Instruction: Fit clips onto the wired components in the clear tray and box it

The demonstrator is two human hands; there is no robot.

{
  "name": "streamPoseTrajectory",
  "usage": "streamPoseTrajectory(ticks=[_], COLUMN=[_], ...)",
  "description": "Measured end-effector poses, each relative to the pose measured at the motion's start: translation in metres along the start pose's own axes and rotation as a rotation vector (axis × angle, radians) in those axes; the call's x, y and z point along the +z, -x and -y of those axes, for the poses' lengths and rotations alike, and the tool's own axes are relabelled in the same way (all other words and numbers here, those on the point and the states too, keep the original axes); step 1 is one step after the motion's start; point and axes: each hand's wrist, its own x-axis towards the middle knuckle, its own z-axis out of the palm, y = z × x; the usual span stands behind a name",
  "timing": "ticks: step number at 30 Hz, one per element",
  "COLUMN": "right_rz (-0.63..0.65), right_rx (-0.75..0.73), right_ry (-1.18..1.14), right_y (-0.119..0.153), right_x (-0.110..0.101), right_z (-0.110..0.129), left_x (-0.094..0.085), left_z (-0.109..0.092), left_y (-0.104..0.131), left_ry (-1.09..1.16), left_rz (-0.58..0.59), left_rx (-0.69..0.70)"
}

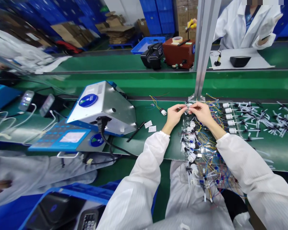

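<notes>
"What lies nearest?"

"Wired parts (192,157), spread across the near edge of the desk (175,147). Left of these, a pen (136,131) beside two slips (152,128); right, scattered strips (281,125)."

"The fingers?"

"Left hand (175,115) and right hand (202,111): both closed in a pinch on a small piece (188,107), held above the desk toward its far edge. Its details are too small to tell from here."

"Around them?"

"Left, a loose unit (163,112), then a machine (110,108)."

"Beyond the far edge?"

"A brown box (178,53) bearing a tape roll (177,39); right, a person in white (232,30)."
</notes>
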Motion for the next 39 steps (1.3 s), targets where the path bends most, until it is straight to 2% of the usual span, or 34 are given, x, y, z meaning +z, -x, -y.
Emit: streamPoseTrajectory(ticks=[6,14,17,19,20,21,23,25,29,33,36,39], right_rz=[0.011,0.017,-0.043,-0.115,-0.131,-0.128,-0.097,-0.08,-0.056,-0.079,-0.087,-0.011], right_rx=[-0.009,-0.007,-0.014,-0.038,-0.048,-0.055,-0.071,-0.092,-0.132,-0.173,-0.172,-0.16], right_ry=[0.061,0.075,0.134,0.224,0.286,0.357,0.504,0.628,0.775,0.846,0.862,0.846], right_y=[0.0,0.0,-0.007,-0.014,-0.017,-0.021,-0.028,-0.034,-0.039,-0.038,-0.041,-0.051], right_x=[-0.002,-0.001,-0.004,-0.009,-0.012,-0.015,-0.021,-0.026,-0.035,-0.047,-0.053,-0.054], right_z=[0.002,0.002,0.008,0.017,0.024,0.03,0.043,0.054,0.072,0.089,0.098,0.098], left_x=[0.0,0.004,0.001,-0.001,-0.001,0.0,0.007,0.019,0.045,0.055,0.052,0.042], left_z=[-0.004,0.001,-0.005,-0.016,-0.023,-0.029,-0.038,-0.039,-0.023,-0.018,-0.037,-0.071], left_y=[0.001,-0.003,-0.003,-0.001,0.001,0.002,0.005,0.006,0.0,-0.008,-0.012,-0.015], left_ry=[-0.055,0.022,-0.037,-0.142,-0.202,-0.26,-0.366,-0.47,-0.541,-0.482,-0.45,-0.378], left_rz=[0.038,0.055,-0.003,-0.093,-0.092,-0.037,0.168,0.335,0.391,0.455,0.583,0.767], left_rx=[0.045,-0.037,0.047,0.149,0.185,0.202,0.19,0.143,0.046,0.073,0.163,0.249])
